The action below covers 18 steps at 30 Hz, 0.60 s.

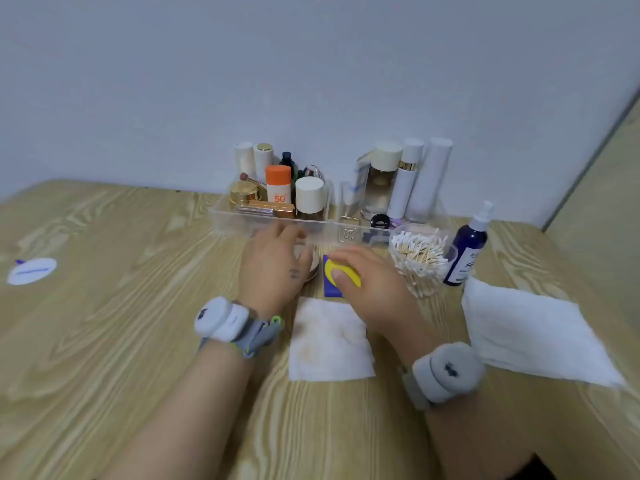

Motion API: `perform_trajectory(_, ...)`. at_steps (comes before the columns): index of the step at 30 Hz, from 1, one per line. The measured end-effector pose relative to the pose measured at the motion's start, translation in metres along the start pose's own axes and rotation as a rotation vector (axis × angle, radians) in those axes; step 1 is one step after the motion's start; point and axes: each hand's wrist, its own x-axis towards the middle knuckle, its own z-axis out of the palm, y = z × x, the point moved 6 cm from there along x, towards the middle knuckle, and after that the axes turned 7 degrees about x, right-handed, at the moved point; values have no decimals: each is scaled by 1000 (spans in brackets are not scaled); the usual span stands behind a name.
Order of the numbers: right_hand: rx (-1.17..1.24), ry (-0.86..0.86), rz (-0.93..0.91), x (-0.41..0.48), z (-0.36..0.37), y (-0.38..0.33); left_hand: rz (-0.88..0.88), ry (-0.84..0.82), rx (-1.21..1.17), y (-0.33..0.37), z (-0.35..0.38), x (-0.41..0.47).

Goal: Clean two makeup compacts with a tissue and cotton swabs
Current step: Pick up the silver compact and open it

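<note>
Right hand (367, 278) grips blue-yellow compact (341, 275) beside swab cup (420, 261).

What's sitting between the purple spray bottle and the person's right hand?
In the head view, a clear cup of cotton swabs stands between the spray bottle and the right hand.

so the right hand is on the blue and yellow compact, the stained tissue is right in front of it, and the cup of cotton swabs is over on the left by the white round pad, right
Not quite. In the head view the cup of cotton swabs stands on the right, beside the dark blue spray bottle, far from the white round pad at the left. The rest holds: the right hand is on the blue and yellow compact, with the stained tissue before it.
</note>
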Motion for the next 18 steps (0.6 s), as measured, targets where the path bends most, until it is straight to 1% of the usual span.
perform_trajectory(3,-61,-20,13,0,4,4,2,-25,17,-5,8,0)
perform_trajectory(4,-61,-30,36,-2,5,4,-24,-49,12,-8,12,-2)
perform_trajectory(8,-82,-27,38,-3,7,2,-67,-116,-50,-13,25,-3)
perform_trajectory(14,-138,-21,26,-4,11,3,-53,-220,-16,-17,32,-3)
perform_trajectory(18,-133,-17,27,-4,10,4,-61,-239,-58,-17,33,-3)
